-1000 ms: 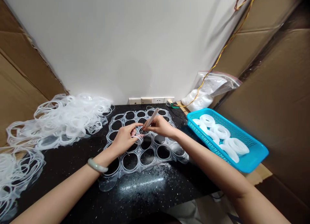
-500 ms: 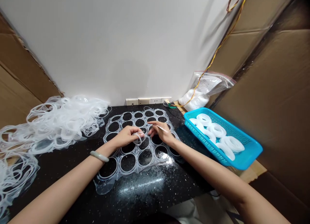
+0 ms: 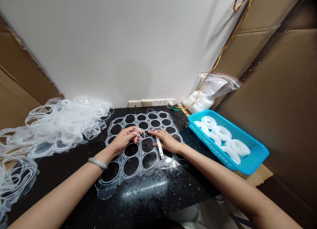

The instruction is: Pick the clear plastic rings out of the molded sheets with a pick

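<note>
Single head-worn view, facing forward and down, close over dark tabletop (image 3: 153,192)

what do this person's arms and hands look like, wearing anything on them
Both forearms are bare as far as the view shows: no sleeves, and no gloves on the left hand or the right hand. The left wrist carries a smooth, pale green bangle. No watch or band shows on the right wrist.
</note>
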Available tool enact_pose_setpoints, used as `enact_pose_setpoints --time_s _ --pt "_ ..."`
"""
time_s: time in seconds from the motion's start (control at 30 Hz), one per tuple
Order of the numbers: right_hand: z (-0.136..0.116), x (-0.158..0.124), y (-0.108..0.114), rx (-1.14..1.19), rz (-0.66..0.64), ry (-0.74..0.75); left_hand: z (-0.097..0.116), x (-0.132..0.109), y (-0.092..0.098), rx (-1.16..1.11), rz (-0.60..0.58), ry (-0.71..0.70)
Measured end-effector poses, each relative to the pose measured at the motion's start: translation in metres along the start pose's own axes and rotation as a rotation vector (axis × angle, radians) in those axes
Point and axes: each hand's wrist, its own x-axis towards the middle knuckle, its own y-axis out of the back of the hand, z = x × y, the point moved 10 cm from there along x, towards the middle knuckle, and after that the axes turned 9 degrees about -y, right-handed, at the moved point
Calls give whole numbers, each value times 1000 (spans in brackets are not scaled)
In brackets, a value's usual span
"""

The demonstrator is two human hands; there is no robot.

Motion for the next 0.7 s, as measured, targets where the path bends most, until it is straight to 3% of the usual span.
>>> enact_pose_setpoints --time_s 0.23,0.43,0.57,0.7 --pt "-4 -5 0 -52 -43 30 15 -13 30 -206 193 -83" --pt "-5 -5 0 -44 -41 45 35 -20 52 -220 263 -98" --pt "-3 -5 1 -8 -34 49 35 -30 50 -194 265 -26" --pt "-6 -6 11 136 12 9 36 -45 36 -325 270 -3"
